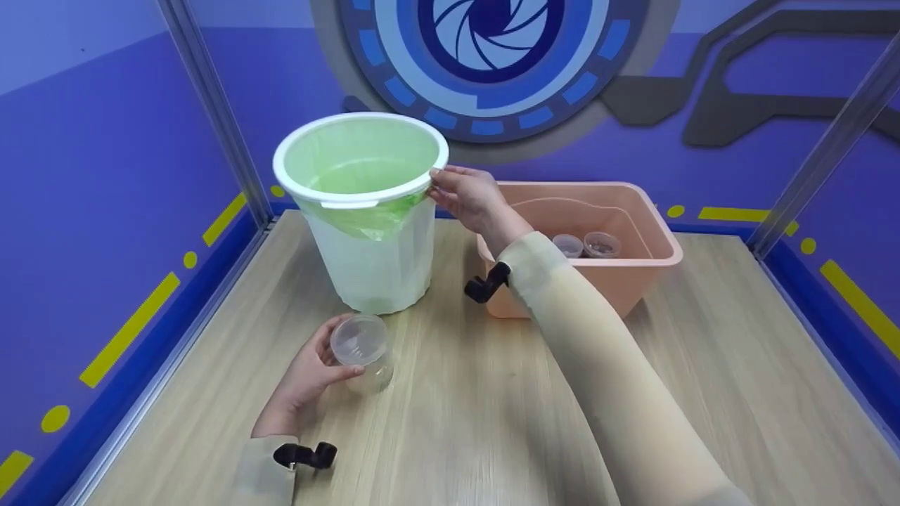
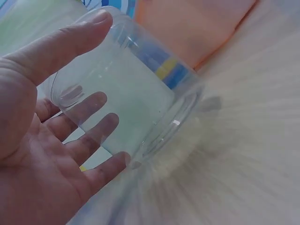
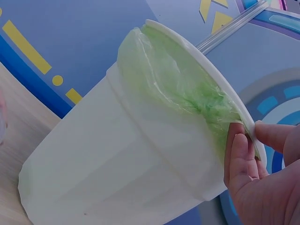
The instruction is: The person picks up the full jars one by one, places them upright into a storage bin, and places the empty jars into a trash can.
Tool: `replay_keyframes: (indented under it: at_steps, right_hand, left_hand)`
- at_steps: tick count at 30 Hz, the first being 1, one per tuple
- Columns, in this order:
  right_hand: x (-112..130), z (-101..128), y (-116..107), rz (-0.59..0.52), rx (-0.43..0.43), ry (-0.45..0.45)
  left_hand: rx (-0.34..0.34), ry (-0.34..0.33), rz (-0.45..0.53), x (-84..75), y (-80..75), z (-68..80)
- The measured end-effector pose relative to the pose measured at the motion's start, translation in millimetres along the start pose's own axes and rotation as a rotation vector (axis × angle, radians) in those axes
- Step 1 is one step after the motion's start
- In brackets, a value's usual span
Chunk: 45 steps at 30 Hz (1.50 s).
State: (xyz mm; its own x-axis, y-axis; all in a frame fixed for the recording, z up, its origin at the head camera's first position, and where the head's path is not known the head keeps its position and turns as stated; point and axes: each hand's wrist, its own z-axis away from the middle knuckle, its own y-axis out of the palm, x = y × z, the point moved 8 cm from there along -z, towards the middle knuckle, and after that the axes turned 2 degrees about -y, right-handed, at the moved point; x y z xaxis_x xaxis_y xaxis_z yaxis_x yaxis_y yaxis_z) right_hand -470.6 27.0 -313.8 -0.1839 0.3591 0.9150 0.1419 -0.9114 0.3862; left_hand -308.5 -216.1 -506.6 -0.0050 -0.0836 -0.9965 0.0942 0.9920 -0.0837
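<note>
A white trash bin (image 1: 383,270) stands upright at the back left of the wooden table, lined with a green plastic bag (image 1: 380,219) whose edge folds over the rim. At the rim's right side my right hand (image 1: 474,200) pinches it, thumb on top and fingers beneath, against the bag in the right wrist view. In front of the bin, my left hand (image 1: 306,376) holds a clear plastic jar (image 2: 140,89) between thumb and fingers. The jar's round, cloudy top faces up toward the head camera. Whether its base touches the table I cannot tell.
A pink plastic tub (image 1: 661,242) stands at the back right, partly behind my right forearm. Inside it lie small clear round containers (image 1: 602,244). Blue printed panels (image 1: 105,211) with metal corner posts wall in the table's left, back and right sides.
</note>
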Motion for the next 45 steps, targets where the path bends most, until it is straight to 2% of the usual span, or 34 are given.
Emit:
replay_keyframes:
  at_steps: [3, 7, 13, 16, 19, 22, 25, 28, 32, 38, 45]
  right_hand:
    - [0.6, -0.2, 0.0, 0.000, 0.000, 0.002]
    - [0.6, -0.7, -0.4, 0.008, -0.001, 0.002]
    - [0.0, 0.1, -0.5, 0.017, 0.004, 0.004]
    - [-0.2, -0.2, -1.6, 0.016, 0.000, 0.009]
    - [-0.1, -0.5, -1.8, 0.008, -0.002, 0.010]
    - [-0.1, -0.8, -1.2, -0.001, -0.003, 0.009]
    - [-1.1, -0.3, -0.9, -0.002, -0.004, 0.011]
    - [-2.3, 0.7, -1.0, 0.000, -0.005, 0.019]
    - [-1.7, 1.7, -0.6, 0.015, 0.000, 0.016]
    - [0.7, 2.0, -1.2, 0.015, 0.001, 0.005]
    - [1.2, 0.3, -2.2, 0.022, -0.001, 0.006]
  left_hand:
    - [-0.040, 0.000, 0.002, -18.9, -2.5, 2.6]
    - [-0.096, 0.084, 0.007, -61.9, -4.6, 5.9]
    - [-0.166, 0.295, 0.143, -151.2, -3.1, 11.0]
    - [-0.208, 0.408, 0.221, -195.5, -2.3, 8.8]
    - [-0.247, 0.542, 0.293, -233.8, -3.0, -1.4]
    - [-0.296, 0.626, 0.346, -258.5, -6.6, -20.1]
    - [-0.380, 0.615, 0.320, -268.7, -12.8, -41.2]
    - [-0.442, 0.541, 0.231, -269.4, -17.7, -60.9]
    - [-0.466, 0.426, 0.091, -265.2, -19.6, -78.3]
    - [-0.455, 0.304, -0.099, -262.5, -16.4, -84.8]
    - [-0.445, 0.261, -0.167, -262.6, -14.7, -84.3]
